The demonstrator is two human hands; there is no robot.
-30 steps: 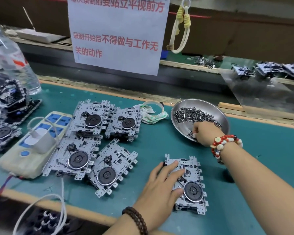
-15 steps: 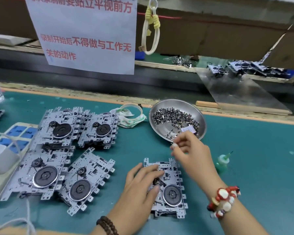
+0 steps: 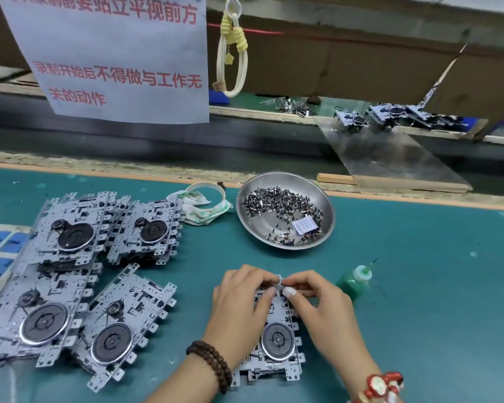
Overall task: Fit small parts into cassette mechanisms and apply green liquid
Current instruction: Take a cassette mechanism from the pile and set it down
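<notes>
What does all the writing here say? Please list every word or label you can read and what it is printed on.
"...站立平视前方": top red line of the hanging paper sign; its start is cut off by the frame edge.
"录制开始后不得做与工作无关的动作": lower red lines of the same sign.
Small white packet in the metal dish: has print, too small to read.
Green liquid bottle: no readable label.
</notes>
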